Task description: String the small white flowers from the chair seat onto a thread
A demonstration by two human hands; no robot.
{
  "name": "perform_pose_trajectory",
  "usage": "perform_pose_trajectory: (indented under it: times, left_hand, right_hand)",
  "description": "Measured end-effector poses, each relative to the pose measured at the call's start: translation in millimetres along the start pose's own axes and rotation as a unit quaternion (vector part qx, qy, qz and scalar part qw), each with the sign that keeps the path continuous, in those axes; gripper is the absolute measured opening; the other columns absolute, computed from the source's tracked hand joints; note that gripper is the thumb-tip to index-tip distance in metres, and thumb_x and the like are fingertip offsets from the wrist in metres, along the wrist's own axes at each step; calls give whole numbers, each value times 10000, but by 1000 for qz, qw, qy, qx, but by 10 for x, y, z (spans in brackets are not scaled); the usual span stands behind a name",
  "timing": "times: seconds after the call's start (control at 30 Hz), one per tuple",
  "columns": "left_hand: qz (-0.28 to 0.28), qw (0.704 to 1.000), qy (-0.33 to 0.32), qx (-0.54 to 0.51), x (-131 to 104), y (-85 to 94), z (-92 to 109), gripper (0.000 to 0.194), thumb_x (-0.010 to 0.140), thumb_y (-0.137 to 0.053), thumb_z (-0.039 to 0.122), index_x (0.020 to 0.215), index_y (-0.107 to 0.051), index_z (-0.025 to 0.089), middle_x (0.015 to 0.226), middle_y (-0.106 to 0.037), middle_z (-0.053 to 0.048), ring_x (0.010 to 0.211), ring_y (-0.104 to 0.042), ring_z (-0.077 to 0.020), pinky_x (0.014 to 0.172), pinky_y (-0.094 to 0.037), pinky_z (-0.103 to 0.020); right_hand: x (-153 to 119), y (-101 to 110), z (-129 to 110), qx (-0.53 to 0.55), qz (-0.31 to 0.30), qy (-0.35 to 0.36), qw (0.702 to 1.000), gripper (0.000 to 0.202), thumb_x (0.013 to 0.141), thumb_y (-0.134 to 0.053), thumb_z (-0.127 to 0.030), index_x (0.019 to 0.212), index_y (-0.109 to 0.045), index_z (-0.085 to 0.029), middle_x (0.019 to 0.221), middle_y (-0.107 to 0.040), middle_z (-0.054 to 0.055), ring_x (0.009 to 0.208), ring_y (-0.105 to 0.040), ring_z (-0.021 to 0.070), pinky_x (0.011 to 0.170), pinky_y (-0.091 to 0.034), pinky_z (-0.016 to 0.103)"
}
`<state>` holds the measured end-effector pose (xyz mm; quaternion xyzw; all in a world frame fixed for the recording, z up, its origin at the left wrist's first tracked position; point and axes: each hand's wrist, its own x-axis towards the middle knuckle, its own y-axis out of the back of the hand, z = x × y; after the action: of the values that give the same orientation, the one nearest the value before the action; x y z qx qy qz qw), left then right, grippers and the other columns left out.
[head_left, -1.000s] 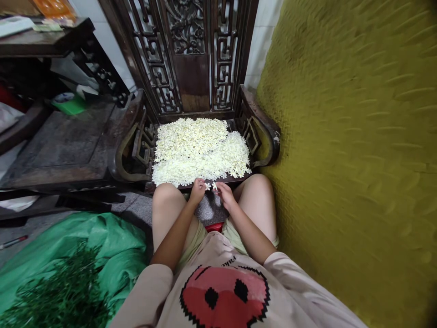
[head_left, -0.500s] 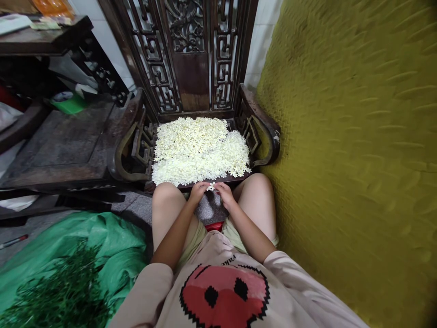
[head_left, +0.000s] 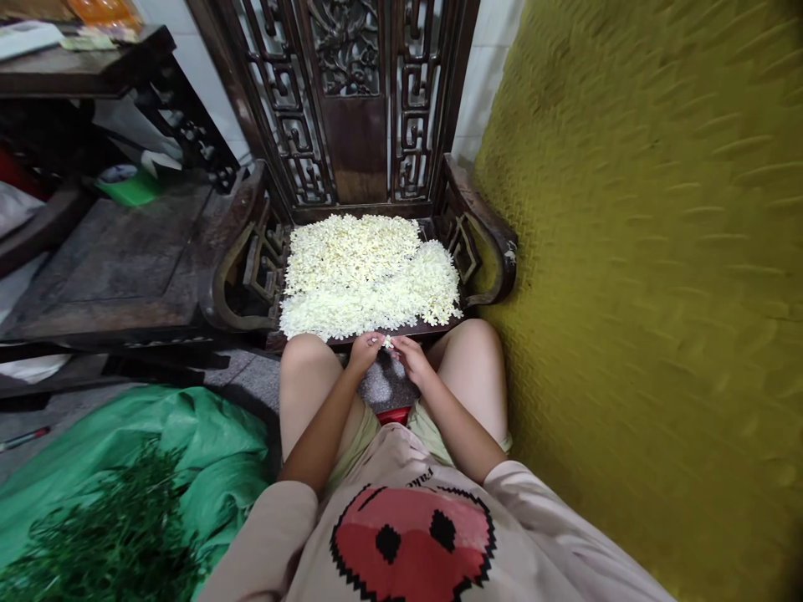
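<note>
A heap of small cream-white flowers (head_left: pixel 367 272) covers the seat of a dark carved wooden chair (head_left: pixel 483 230) in front of me. My left hand (head_left: pixel 365 351) and my right hand (head_left: pixel 409 358) meet at the seat's near edge, between my knees. Together their fingertips pinch one small white flower (head_left: pixel 387 341). Whether each hand grips a separate piece is too small to tell.
A yellow-green textured wall or mat (head_left: pixel 646 276) fills the right side. A dark wooden bench (head_left: pixel 119 259) stands at the left, with cluttered shelves behind it. A green sheet (head_left: pixel 156 451) with a pile of green stems (head_left: pixel 119 543) lies on the floor at lower left.
One second ago my hands were slightly apart, each with a white piece. They have come together, and the pieces now sit as one flower between the fingertips.
</note>
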<state>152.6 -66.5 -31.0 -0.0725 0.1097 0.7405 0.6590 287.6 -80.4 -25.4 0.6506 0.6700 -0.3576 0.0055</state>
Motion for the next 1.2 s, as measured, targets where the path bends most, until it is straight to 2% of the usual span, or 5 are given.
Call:
perform_pose_trajectory:
  times: [0.2,0.37,0.83,1.07,1.2]
  left_hand:
    - [32,999,-21,0,-5,-11,23,174,601,-675,310,664,-662,149,704,-650,-44,697,-578,-166,702,-432,-290]
    - [8,998,-60,12,-31,1,97,235,627,-676,352,746,-690,151,776,-651,-55,703,-563,-155,682,-426,-279]
    - [-19,967,-162,195,-56,29,103,120,720,-613,293,693,-639,179,729,-577,-26,697,-521,-150,670,-417,-282]
    - [-8,966,-156,204,-46,6,76,129,760,-548,279,711,-614,179,765,-580,-35,758,-534,-164,712,-421,-293]
    - [-41,972,-141,185,-58,27,104,187,718,-598,365,710,-652,187,724,-578,-31,686,-515,-156,663,-404,-284]
  right_hand:
    - [20,20,30,15,-8,2,1000,244,547,-767,-346,690,-631,-204,704,-626,-25,678,-553,111,628,-360,232]
    - [10,34,17,-16,2,20,1000,200,564,-757,-322,679,-651,-196,703,-637,-19,673,-545,110,635,-355,233]
    - [8,16,2,-14,50,-1,999,289,526,-768,-380,689,-618,-193,643,-609,-31,584,-537,92,540,-323,213]
    - [13,11,22,-15,49,12,999,310,516,-767,-398,684,-615,-186,631,-594,-31,556,-507,83,519,-304,213]
    - [15,26,14,-35,52,21,998,294,503,-768,-387,661,-618,-190,617,-600,-25,562,-497,95,535,-314,224]
